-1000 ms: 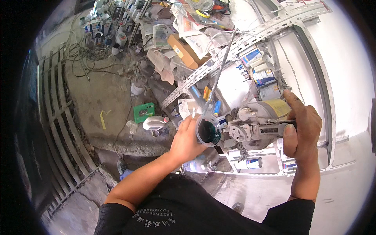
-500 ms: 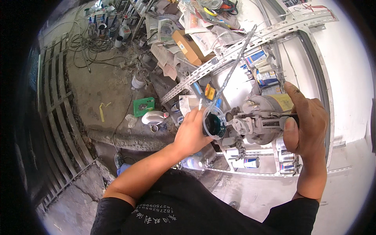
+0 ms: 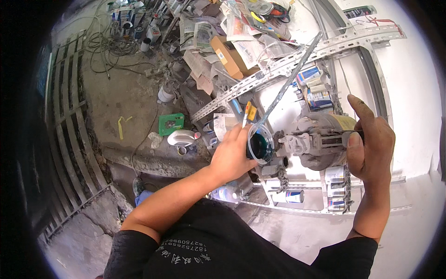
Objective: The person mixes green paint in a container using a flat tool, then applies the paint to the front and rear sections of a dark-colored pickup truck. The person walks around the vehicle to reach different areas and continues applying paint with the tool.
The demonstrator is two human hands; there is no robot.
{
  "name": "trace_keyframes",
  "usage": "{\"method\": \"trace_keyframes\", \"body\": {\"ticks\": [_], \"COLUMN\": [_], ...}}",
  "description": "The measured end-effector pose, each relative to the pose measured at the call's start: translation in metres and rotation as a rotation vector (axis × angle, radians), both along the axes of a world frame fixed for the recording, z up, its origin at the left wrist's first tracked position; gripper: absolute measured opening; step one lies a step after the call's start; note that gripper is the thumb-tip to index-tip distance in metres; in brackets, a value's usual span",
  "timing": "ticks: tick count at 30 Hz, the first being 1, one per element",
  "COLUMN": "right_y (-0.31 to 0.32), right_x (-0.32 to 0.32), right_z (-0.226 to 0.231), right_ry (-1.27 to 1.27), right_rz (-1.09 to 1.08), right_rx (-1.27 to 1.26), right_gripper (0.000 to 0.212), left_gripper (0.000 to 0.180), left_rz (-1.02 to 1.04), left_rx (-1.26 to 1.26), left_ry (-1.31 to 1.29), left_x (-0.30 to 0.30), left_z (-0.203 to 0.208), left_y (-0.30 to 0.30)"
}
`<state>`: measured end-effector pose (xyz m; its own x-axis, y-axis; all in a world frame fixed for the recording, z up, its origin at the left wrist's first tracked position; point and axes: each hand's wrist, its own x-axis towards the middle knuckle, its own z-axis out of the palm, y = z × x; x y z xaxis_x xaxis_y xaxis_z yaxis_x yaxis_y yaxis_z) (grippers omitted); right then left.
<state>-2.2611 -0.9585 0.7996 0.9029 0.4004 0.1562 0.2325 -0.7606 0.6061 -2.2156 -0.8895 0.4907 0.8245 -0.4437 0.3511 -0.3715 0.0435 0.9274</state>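
Observation:
My left hand (image 3: pixel 231 153) is closed round a clear plastic cup (image 3: pixel 268 131) with dark green liquid (image 3: pixel 258 146) inside. A long paint-smeared stirring stick (image 3: pixel 293 74) leans out of the cup, toward the upper right. Between the fingers of that hand a thin white stick with an orange end (image 3: pixel 246 113) stands up; its kind is unclear. My right hand (image 3: pixel 374 144) grips a dusty grey paint can with a pouring lid (image 3: pixel 320 153), thumb at the lid's lever and index finger stretched out. The can lies tilted, its spout close to the cup's right rim.
A white slotted metal rack (image 3: pixel 297 65) holds several paint cans (image 3: pixel 318 98) below my hands. On the concrete to the left are a green box (image 3: pixel 171 124), a white jug (image 3: pixel 182 137) and a coiled hose (image 3: pixel 114 49). Newspapers and an open cardboard box (image 3: pixel 232 58) lie farther off.
Both hands have shifted slightly right with the cup and the paint can. The spout and cup rim look a little farther apart. The stirring stick's upper end has swung right.

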Motion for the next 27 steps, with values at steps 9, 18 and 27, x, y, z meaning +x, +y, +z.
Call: {"method": "trace_keyframes", "body": {"ticks": [9, 18, 27], "right_y": [0.014, 0.017, -0.013], "right_x": [0.001, 0.002, 0.006], "right_z": [0.001, 0.000, 0.013], "right_ry": [0.017, 0.018, 0.010], "right_rz": [-0.008, -0.049, -0.244], "right_rx": [-0.059, -0.013, 0.403], "right_gripper": [0.053, 0.052, 0.058], "left_gripper": [0.093, 0.093, 0.086], "left_rz": [0.005, 0.012, 0.034], "left_rx": [0.009, 0.025, -0.025], "left_ry": [-0.035, -0.033, -0.023], "left_x": [0.000, -0.001, -0.001], "left_z": [0.000, 0.000, -0.002], "left_y": [0.002, 0.004, 0.008]}}
